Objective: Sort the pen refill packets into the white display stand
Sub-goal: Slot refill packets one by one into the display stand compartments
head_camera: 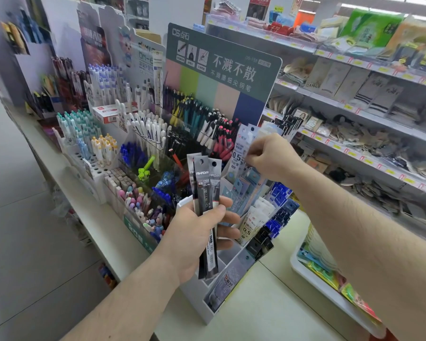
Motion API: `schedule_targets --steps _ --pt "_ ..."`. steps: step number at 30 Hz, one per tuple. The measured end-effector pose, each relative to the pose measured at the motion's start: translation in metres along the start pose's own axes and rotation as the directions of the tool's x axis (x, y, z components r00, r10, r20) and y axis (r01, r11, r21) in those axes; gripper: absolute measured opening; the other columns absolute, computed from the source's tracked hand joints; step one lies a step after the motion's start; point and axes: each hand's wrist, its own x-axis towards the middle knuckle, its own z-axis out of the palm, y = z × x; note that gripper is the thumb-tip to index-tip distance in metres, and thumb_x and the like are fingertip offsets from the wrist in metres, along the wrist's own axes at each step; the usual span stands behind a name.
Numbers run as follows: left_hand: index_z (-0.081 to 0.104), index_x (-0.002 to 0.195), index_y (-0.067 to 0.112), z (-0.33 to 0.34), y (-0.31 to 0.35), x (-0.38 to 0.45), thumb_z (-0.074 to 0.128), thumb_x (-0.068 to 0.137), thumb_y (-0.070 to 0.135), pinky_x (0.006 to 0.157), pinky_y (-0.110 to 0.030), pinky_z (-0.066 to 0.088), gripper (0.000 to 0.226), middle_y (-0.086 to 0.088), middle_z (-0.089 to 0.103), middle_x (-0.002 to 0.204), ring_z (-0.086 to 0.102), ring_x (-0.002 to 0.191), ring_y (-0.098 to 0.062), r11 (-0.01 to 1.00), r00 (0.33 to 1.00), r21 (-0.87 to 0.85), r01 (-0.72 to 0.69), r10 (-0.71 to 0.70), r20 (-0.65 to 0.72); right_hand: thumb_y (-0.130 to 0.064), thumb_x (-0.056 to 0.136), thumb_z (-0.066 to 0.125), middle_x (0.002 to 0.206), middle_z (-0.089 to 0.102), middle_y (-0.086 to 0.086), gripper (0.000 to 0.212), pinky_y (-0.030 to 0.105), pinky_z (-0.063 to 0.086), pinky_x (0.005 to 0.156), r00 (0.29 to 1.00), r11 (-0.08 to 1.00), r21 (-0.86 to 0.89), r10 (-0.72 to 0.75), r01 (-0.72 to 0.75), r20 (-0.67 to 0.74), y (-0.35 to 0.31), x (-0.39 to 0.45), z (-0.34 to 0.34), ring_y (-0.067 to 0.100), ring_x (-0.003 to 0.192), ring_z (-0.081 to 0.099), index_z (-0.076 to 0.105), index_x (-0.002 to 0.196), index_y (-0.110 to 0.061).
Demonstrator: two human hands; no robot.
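We hold a small fan of black refill packets (pixel 206 207) in our left hand (pixel 197 232), fingers curled round their lower half, poised just in front of the white display stand (pixel 208 313) that sits on the desk (pixel 263 313). Our right hand (pixel 272 157) is raised above the stand's back rows, its fingertips pinching the top of a clear, light-coloured refill packet (pixel 244 148) marked 0.5, which stands among similar pale packets. The step in hand looks like seating this pale packet with its own kind. To do it well, we should check that the printed size and colour match the neighbours, keep the packet upright with its hang-hole end on top, and slide it down along the slot wall rather than pushing from above, since these thin sleeves would likely buckle. The front compartments of the stand appear mostly unfilled, while blue packets (pixel 279 196) and dark ones crowd the right side, so the black packets probably belong in a separate slot; we should keep them gripped clear of the stand until the right hand lets go.
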Motion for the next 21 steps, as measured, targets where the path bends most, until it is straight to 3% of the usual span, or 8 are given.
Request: schedule_targets --steps 2,4,8,10,14,21 --pt "0.065 0.101 0.015 -0.002 0.001 0.001 0.048 0.102 0.011 0.057 -0.030 0.055 0.017 -0.002 0.072 0.076 0.068 0.064 -0.019 1.000 1.000 0.005 -0.007 0.007 -0.006 0.007 0.082 0.051 0.082 0.072 0.004 0.028 0.027 0.055 0.063 0.999 0.999 0.002 0.039 -0.039 0.005 0.000 0.001 -0.005 0.021 0.079 0.067 0.073 0.082 -0.012" --pt "0.065 0.102 0.015 -0.003 0.002 0.001 0.049 0.102 0.012 0.060 -0.032 0.055 0.017 -0.002 0.072 0.076 0.069 0.065 -0.020 1.000 1.000 0.012 -0.012 0.012 -0.012 0.007 0.079 0.049 0.086 0.071 0.006 0.030 0.035 0.060 0.069 0.990 0.993 0.078 0.092 -0.084 -0.103 0.005 0.004 -0.006 0.024 0.081 0.068 0.070 0.089 -0.012" --pt "0.065 0.102 0.015 -0.002 0.003 0.000 0.049 0.102 0.012 0.060 -0.032 0.054 0.016 -0.002 0.072 0.076 0.068 0.065 -0.020 1.000 1.000 0.009 -0.011 0.011 -0.009 -0.004 0.083 0.063 0.093 0.073 0.007 0.020 0.043 0.062 0.074 0.977 0.963 0.248 0.147 -0.105 -0.155 0.007 0.010 -0.001 0.026 0.077 0.073 0.059 0.085 -0.024" --pt "0.065 0.102 0.014 -0.002 0.004 0.000 0.049 0.102 0.011 0.059 -0.032 0.054 0.016 -0.002 0.072 0.076 0.068 0.065 -0.020 1.000 1.000 0.011 -0.012 0.012 -0.008 -0.004 0.084 0.065 0.092 0.073 0.011 0.017 0.045 0.063 0.071 0.978 0.950 0.294 0.154 -0.108 -0.140 0.005 0.013 0.003 0.027 0.071 0.074 0.060 0.081 -0.019" --pt "0.065 0.102 0.014 -0.004 0.004 -0.001 0.049 0.102 0.011 0.060 -0.032 0.053 0.017 -0.003 0.072 0.076 0.068 0.065 -0.020 1.000 1.000 0.003 -0.011 0.011 -0.013 -0.001 0.083 0.063 0.070 0.067 0.008 0.010 0.037 0.059 0.067 0.975 0.974 0.196 0.147 -0.113 -0.166 0.003 0.018 0.006 0.026 0.067 0.065 0.071 0.079 -0.001" --pt "0.065 0.101 0.015 -0.007 0.000 -0.002 0.049 0.102 0.011 0.058 -0.032 0.053 0.017 -0.004 0.072 0.078 0.068 0.065 -0.021 1.000 1.000 0.002 -0.004 0.004 -0.024 -0.005 0.082 0.068 0.068 0.067 0.005 0.011 0.032 0.056 0.062 0.982 0.987 0.097 0.141 -0.129 -0.127 0.006 0.013 0.009 0.021 0.065 0.061 0.072 0.071 -0.008"
